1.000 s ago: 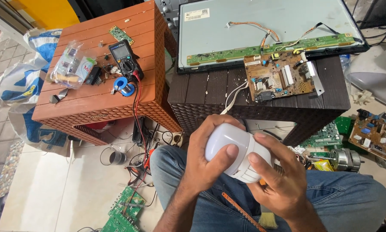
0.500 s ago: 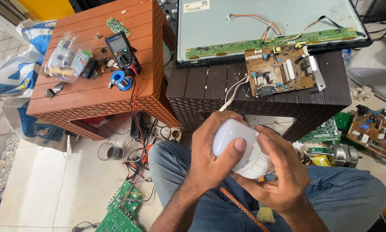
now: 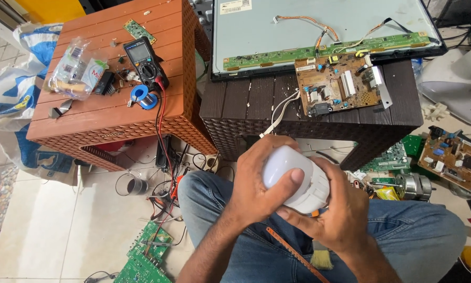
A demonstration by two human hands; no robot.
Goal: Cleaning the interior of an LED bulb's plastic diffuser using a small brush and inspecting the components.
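A white LED bulb [image 3: 290, 170] with a rounded dome is held over my lap with both hands. My left hand [image 3: 256, 186] wraps the dome, its thumb pressed across the front. My right hand [image 3: 335, 215] cups the bulb's lower body from underneath. My legs in blue jeans [image 3: 424, 230] fill the bottom of the view. A small brush [image 3: 322, 257] and a thin orange strip [image 3: 293, 251] lie on my lap below the hands.
A dark wicker table [image 3: 246, 112] carries a brown circuit board [image 3: 337, 84] and an opened flat panel [image 3: 319, 26]. On the orange-brown table [image 3: 99, 112] sit a multimeter [image 3: 143, 60], a blue solder reel [image 3: 142, 96] and a plastic bag [image 3: 75, 68]. Green boards [image 3: 146, 257] and cables litter the floor.
The view has shifted slightly. Both hands keep hold of the bulb, which has turned a little within the grip.
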